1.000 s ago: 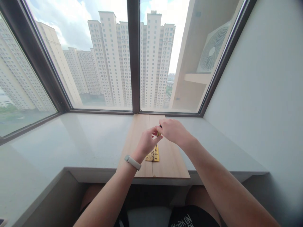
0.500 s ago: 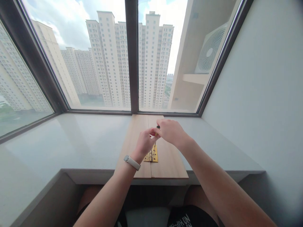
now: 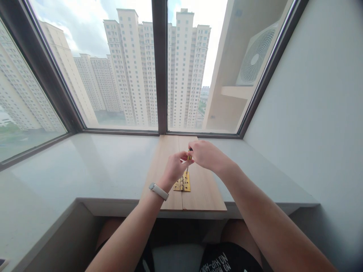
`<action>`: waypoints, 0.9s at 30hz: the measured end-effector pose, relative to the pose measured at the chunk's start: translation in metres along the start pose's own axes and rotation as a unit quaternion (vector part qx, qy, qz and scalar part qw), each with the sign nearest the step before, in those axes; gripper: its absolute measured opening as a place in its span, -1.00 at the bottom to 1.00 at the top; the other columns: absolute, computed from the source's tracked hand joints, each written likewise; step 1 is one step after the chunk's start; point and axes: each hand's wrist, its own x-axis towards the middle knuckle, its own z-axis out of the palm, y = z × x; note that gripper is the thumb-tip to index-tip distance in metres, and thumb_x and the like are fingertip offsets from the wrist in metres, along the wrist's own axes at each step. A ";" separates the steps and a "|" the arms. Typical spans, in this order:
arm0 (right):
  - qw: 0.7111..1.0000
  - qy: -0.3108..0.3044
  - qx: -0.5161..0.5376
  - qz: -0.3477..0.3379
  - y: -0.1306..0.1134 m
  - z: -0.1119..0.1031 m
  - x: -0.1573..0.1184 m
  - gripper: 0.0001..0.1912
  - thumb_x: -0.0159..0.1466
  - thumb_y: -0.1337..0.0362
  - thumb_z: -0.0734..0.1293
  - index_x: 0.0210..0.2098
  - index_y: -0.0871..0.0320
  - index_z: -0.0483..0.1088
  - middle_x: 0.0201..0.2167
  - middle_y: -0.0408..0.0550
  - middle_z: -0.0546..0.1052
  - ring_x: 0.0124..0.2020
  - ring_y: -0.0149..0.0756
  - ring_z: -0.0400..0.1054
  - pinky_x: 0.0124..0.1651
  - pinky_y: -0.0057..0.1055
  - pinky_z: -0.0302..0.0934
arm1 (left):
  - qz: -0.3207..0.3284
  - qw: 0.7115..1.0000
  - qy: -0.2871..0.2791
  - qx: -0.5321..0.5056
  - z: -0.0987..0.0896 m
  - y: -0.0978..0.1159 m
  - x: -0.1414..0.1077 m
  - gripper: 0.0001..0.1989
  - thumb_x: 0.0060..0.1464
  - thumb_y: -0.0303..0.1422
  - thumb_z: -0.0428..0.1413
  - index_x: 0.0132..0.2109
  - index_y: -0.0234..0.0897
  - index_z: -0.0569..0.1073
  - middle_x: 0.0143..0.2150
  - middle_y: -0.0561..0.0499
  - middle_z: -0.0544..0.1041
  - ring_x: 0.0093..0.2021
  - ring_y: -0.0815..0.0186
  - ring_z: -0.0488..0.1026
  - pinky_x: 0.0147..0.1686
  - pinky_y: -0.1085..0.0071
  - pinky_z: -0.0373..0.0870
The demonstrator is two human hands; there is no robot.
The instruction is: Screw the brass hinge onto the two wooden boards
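Observation:
A screwdriver (image 3: 190,154) with a yellow and black handle stands nearly upright over a brass-coloured hinge (image 3: 186,184). My right hand (image 3: 208,154) is closed around the top of its handle. Lower on the handle, the fingers of my left hand (image 3: 178,166) pinch it; a pale band is on that wrist. The thin shaft reaches down to the hinge's upper part, where the tip is too small to make out. The hinge lies open and flat across the seam between two light wooden boards (image 3: 202,194), and several holes show in its leaves.
The boards rest on a white windowsill (image 3: 113,166), their near ends sticking out past its front edge. A dark window frame (image 3: 162,75) rises behind them. A white wall (image 3: 320,105) stands on the right. My legs are below the sill.
Both hands stay on the screwdriver; my right hand has turned slightly at the handle. The whole view has shifted a little, and more of the shaft shows between fingers and hinge.

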 end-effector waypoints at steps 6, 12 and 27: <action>0.999 0.001 -0.039 0.027 -0.004 -0.001 0.000 -0.77 0.41 0.19 0.24 -0.24 0.19 0.46 -0.24 0.11 0.60 -0.22 -0.14 0.51 -0.26 -0.36 0.20 | 0.000 1.000 -0.004 -0.005 -0.001 0.003 -0.002 -0.86 0.13 -0.29 0.25 -0.17 -0.22 0.59 -0.23 -0.04 0.65 -0.21 0.23 0.59 -0.21 0.35 0.52; 0.998 0.007 -0.048 0.047 -0.004 0.003 0.002 -0.67 0.44 0.13 0.19 -0.23 0.19 0.48 -0.24 0.12 0.61 -0.20 -0.12 0.52 -0.19 -0.35 0.24 | -0.004 1.000 -0.002 -0.011 -0.003 0.005 -0.002 -0.81 0.12 -0.24 0.28 -0.16 -0.21 0.59 -0.21 -0.04 0.65 -0.22 0.25 0.58 -0.20 0.33 0.52; 0.993 -0.021 -0.073 0.087 -0.008 0.000 0.007 -0.56 0.45 0.04 0.14 -0.23 0.17 0.55 -0.27 0.13 0.62 -0.21 -0.10 0.52 -0.18 -0.32 0.21 | 0.005 1.000 -0.002 0.006 -0.003 0.007 -0.002 -0.88 0.14 -0.28 0.26 -0.19 -0.20 0.57 -0.26 0.00 0.64 -0.22 0.24 0.57 -0.21 0.33 0.51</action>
